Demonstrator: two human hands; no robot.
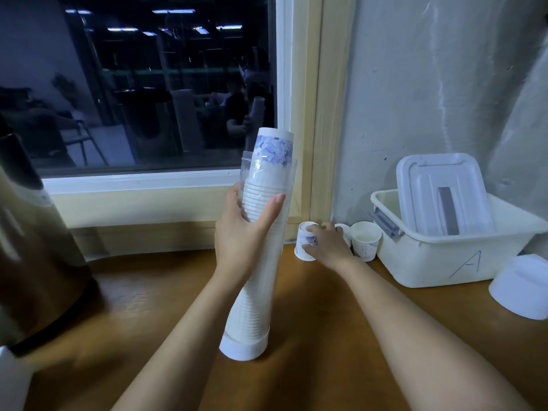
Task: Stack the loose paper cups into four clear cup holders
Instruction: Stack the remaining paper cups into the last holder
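**Right hand on a loose cup, holder mouth up and to its left**

Head view: The left hand (pixel 243 232) is wrapped around the upper part of the clear cup holder (pixel 255 295), thumb across the front. Below this grip the tube runs down to its white foot on the wooden surface (pixel 311 321). Above the grip, the stack (pixel 274 146) of cups pokes out past the open mouth, a blue-flowered cup on top. The holder's long axis is near upright, leaning slightly right at the top.

The right hand (pixel 327 247) pinches 1 loose cup (pixel 304 247), which sits bottom-up at the back of the surface, with fingers over its top and thumb low on its side. Just right of this grip stands 1 upright cup (pixel 366 240). A third cup (pixel 344 231) is half hidden behind the fingers. Further right is a white bin (pixel 439 262) with a lid (pixel 439 188) propped inside.

From the right grip, the holder's mouth lies up and to the left, close by. The cup looks already turned the same way as the stack, so the next move probably needs a lift and a drop over the flowered cup, with the left hand steadying the tube.
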